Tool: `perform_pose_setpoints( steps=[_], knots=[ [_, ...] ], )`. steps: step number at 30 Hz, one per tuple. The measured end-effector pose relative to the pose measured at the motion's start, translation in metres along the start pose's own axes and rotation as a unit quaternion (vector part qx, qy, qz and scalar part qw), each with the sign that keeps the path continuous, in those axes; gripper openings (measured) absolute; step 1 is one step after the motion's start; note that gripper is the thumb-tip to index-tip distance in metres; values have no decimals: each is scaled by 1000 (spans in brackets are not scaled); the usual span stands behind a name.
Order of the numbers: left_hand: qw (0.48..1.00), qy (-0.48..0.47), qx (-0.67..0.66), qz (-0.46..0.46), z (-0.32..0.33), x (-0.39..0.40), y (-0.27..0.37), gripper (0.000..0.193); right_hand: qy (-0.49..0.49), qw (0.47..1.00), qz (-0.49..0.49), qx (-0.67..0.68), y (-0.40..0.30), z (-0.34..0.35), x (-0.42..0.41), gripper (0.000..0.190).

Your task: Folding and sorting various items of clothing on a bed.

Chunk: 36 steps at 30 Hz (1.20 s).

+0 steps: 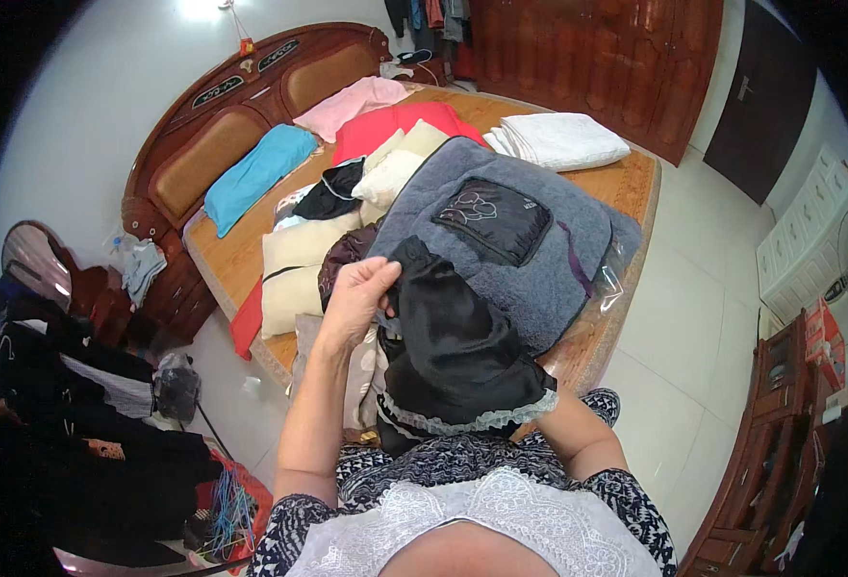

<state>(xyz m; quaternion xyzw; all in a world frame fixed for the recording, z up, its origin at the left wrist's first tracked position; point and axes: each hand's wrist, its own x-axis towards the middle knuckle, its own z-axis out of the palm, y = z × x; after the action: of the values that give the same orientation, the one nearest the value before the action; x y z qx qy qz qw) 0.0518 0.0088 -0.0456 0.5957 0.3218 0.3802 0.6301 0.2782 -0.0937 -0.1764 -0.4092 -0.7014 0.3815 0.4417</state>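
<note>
My left hand pinches the gathered band of a black satin-like garment between thumb and fingers. The cloth hangs in front of my lap, and pale lace edges its lower hem. Under that hem my right forearm disappears; the right hand is hidden by the cloth, so its grip does not show. Just beyond lies a grey fleece piece with a black zip-edged pouch and a purple strap. Beige cushions and a dark brown shiny cloth lie left of it.
The wooden bed also bears a blue pillow, a red cloth, a pink pillow and folded white cloth. Dark clothes crowd the left. A wooden cabinet and white drawers stand right.
</note>
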Motion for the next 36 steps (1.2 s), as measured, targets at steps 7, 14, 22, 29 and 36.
perform_pose_setpoints(
  steps=[7,14,22,29,36],
  knots=[
    [948,128,-229,178,-22,-3,12,14,0,1000,-16,5,-7,-13,24,27],
    [941,157,-200,224,-66,-5,-8,27,-4,999,-34,17,-15,-9,33,28],
    [928,288,-130,197,-96,1,-33,21,-2,998,-49,29,-23,-6,12,29],
    [860,230,367,271,2,-5,-4,13,-10,998,-57,40,-16,-7,3,30],
    [858,-104,409,294,39,-14,20,34,-18,996,-66,51,-31,0,42,31]
  ],
)
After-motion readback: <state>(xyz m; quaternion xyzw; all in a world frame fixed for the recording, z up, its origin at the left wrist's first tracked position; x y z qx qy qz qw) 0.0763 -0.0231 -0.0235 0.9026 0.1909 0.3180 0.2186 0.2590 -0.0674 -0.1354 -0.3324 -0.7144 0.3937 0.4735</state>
